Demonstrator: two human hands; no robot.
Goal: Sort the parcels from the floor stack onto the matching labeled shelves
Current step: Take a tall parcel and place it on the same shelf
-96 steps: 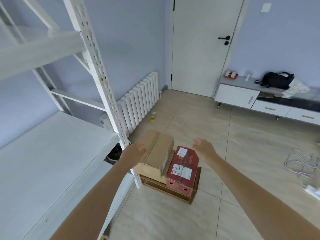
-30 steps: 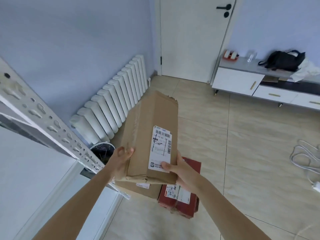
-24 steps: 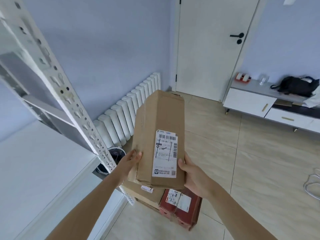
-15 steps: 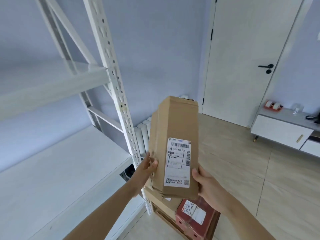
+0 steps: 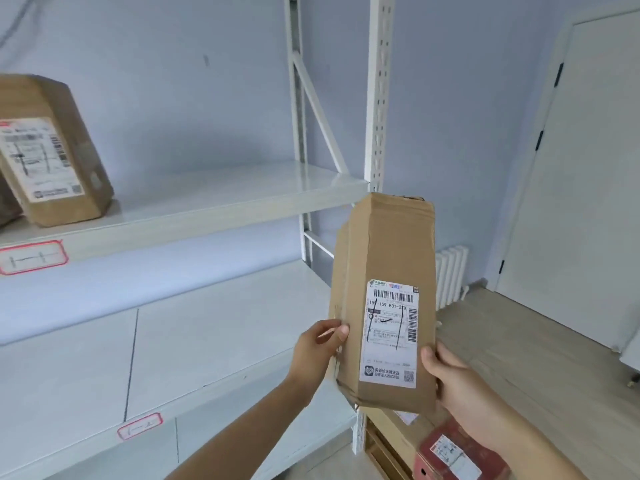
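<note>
Parcel under inspection — a tall brown cardboard box point(image 5: 388, 258) with a white printed shipping label point(image 5: 389, 334) on its near face — is held upright in the air in front of the white metal shelving unit point(image 5: 379, 98), off the floor stack. Left hand point(image 5: 317, 351) grips the box's left edge, thumb on the front face; right hand point(image 5: 450, 375) grips the lower right edge, thumb beside the label. Both grips are closed on the box. Upper shelf point(image 5: 214, 199) carries a red-bordered tag point(image 5: 31, 256) and a second brown cardboard parcel point(image 5: 52, 147), leaning. Lower shelf point(image 5: 194, 344) bears another red-bordered tag point(image 5: 140, 425). On the floor — a red box point(image 5: 460, 452) beside a brown carton point(image 5: 394, 431).
</note>
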